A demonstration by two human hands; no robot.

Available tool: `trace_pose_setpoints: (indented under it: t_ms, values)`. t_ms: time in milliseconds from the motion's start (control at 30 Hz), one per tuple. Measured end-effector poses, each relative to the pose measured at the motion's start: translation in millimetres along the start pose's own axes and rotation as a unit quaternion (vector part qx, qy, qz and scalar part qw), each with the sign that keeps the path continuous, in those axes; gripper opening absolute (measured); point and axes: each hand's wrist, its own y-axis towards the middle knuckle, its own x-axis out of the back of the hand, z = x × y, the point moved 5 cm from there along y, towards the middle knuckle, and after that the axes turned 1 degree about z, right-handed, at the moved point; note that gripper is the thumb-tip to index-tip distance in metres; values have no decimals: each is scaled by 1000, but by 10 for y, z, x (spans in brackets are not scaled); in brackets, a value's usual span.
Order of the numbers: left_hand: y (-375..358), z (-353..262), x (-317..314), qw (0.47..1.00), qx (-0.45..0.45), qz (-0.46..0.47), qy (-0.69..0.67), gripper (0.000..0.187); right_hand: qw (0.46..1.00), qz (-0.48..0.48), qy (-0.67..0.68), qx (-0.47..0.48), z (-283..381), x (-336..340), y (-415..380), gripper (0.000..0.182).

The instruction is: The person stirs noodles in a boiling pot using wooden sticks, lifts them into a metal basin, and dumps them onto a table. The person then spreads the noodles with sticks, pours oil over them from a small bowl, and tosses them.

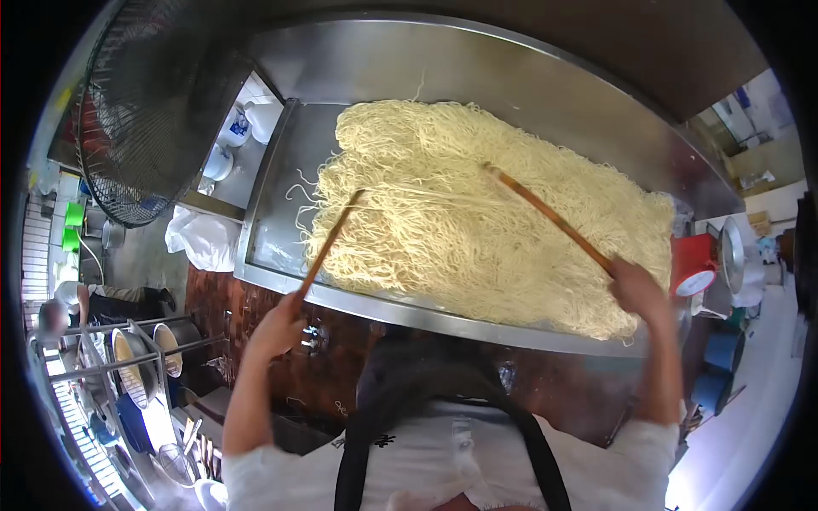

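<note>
Left hand [277, 328] clenched on the near end of a long brown wooden stick [328, 247]; its tip digs into the big pale-yellow heap of thin noodles [477, 213] just ahead of the hand. Right hand [639, 289] grips a second long wooden stick [550, 217] w/ its far end buried mid-heap. Noodles lie spread over the shallow steel tray [273, 230], in front of both hands. Prob. soft, limp, tangly, a bit slippery; strands tear if yanked, so lift from under in loose bunches w/ the sticks. Black fan [145, 111] beyond the left hand.
</note>
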Motion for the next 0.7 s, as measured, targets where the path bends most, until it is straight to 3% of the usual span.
trace_pose_setpoints:
  t_ms: [33, 67, 100, 133, 167, 200, 267, 300, 333, 400, 433, 500, 600, 700]
  values:
    - [500, 44, -210, 994, -102, -28, 37, 63, 996, -64, 24, 64, 247, -376, 668, 29]
    - [1128, 273, -526, 981, -182, -62, 33, 60, 997, -5, 73, 40, 788, -500, 1221, 30]
    - [1539, 85, -635, 988, -141, -57, -19, 61, 996, 24, 71, 54, 1227, -711, 1839, 29]
    - [1930, -177, -654, 969, -228, -98, -15, 62, 989, -13, 116, 95, 1705, -708, 2151, 25]
    - [2115, -545, -516, 976, -177, -7, -124, 63, 984, -10, 144, 103, 2095, -661, 2330, 25]
    - [2132, -724, -424, 962, -117, 87, -231, 65, 977, -28, 171, 123, 2223, -648, 2300, 25]
    - [2093, -298, -456, 949, -130, 66, -280, 61, 958, -64, 223, 168, 2492, -534, 2212, 25]
    - [2114, -73, -484, 941, -145, 50, -302, 59, 968, -68, 210, 118, 2388, -763, 2153, 26]
    - [2254, 362, -742, 918, -217, -4, -332, 56, 965, -74, 222, 115, 2306, -1018, 2119, 27]
    - [1768, 298, -700, 920, -100, 84, -369, 52, 957, -75, 250, 123, 2415, -1621, 1924, 29]
    - [1686, 167, -644, 910, -98, 79, -394, 51, 949, -91, 267, 139, 2690, -1730, 1857, 30]
    - [1774, -174, -413, 892, -96, 71, -435, 51, 944, -60, 301, 119, 3359, -1272, 1655, 31]
    - [1392, -334, 190, 870, -172, 81, -455, 59, 874, -85, 457, 142, 3620, -485, 1317, 30]
    - [1328, 359, 282, 919, -164, 29, -357, 74, 920, -148, 346, 113, 3056, -251, 1075, 30]
